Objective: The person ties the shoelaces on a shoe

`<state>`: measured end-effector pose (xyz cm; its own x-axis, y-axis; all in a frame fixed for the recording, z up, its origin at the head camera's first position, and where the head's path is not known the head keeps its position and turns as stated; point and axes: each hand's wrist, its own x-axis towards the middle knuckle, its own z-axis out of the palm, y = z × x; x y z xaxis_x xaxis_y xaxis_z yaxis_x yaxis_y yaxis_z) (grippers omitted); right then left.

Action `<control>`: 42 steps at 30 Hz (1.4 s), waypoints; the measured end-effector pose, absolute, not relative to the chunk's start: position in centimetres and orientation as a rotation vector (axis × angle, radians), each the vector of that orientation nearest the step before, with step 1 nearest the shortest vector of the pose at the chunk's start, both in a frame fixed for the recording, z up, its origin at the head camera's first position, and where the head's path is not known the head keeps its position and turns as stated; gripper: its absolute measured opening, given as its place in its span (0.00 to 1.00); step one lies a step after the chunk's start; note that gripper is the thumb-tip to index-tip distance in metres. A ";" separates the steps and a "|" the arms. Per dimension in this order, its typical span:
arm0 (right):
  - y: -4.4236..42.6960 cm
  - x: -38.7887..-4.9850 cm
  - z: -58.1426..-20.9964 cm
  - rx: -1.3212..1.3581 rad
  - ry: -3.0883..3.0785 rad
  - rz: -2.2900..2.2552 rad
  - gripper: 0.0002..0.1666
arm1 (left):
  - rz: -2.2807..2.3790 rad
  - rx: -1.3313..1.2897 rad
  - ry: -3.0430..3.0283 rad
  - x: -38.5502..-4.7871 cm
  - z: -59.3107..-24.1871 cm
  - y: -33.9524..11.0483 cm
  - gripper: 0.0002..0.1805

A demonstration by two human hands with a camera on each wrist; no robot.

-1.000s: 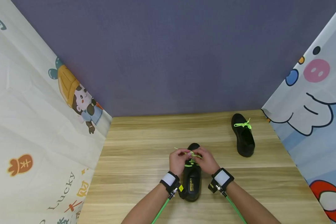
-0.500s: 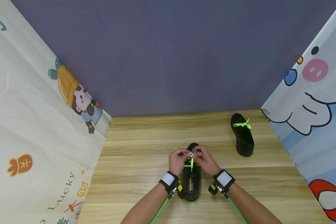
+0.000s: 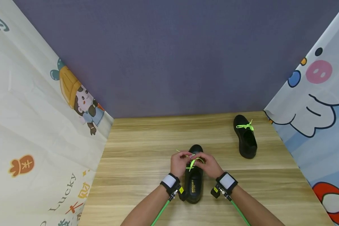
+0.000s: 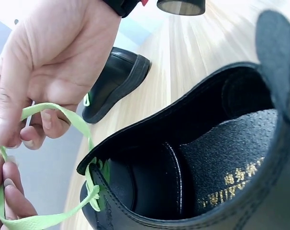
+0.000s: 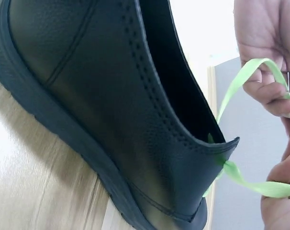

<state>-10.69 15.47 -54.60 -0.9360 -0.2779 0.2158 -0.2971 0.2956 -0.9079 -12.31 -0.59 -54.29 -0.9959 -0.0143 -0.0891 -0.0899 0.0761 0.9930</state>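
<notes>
A black shoe point(image 3: 194, 185) with bright green laces point(image 3: 192, 164) stands upright, toe away, between the two hands. On its left side the left hand point(image 3: 179, 163) pinches a lace above the tongue, a lace end poking out past its fingers. From the right, the right hand point(image 3: 210, 165) pinches the other lace, its fingertips close to the left ones. In the left wrist view the green lace point(image 4: 63, 111) rises from the shoe's top eyelets to the fingers. The right wrist view shows the lace point(image 5: 250, 184) raised off the shoe point(image 5: 111, 96) as well.
A second black shoe point(image 3: 246, 141) with its green lace tied in a bow stands at the back right of the wooden surface point(image 3: 141, 141). A purple-grey panel point(image 3: 186, 56) rises behind, and printed curtains point(image 3: 45, 125) hang on both sides.
The right hand's fingers have shifted about the lace near the left fingertips. The loose lace that hung down at mid-time now curves beside the right fingers. The left hand has hardly moved.
</notes>
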 end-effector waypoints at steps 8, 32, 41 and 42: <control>15.2 -10.0 -52.0 0.534 -2.479 1.756 0.04 | 2.132 -0.095 2.201 -12.5 -54.6 -0.7 0.04; 18.4 -10.7 -55.8 -0.009 -2.449 1.940 0.08 | 1.931 -0.014 2.352 -12.3 -56.7 -4.3 0.14; 21.7 -9.5 -58.2 0.017 -2.092 2.381 0.12 | 1.916 -0.025 2.366 -12.3 -57.5 -6.7 0.09; 22.0 -9.5 -58.3 0.062 -2.042 2.416 0.10 | 1.919 -0.032 2.363 -12.3 -57.5 -7.0 0.08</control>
